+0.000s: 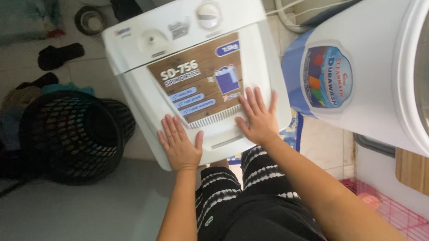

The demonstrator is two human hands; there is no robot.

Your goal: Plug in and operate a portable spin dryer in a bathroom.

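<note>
Head view: a person's left hand (179, 144) and right hand (257, 117) press flat, fingers spread, holding nothing, on the white spin dryer's lid (198, 85), bracing it beside a black laundry basket (72, 137).

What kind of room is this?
Probably a home laundry corner: both hands rest flat on a white spin dryer, a round white washing tub stands beside it, and a black laundry basket holds clothes.

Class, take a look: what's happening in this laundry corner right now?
A person stands over a small white spin dryer, seen from above. The left hand and right hand both lie flat, fingers spread, on its closed lid. A black mesh laundry basket stands to the left, and a larger round white washing tub to the right.
</note>
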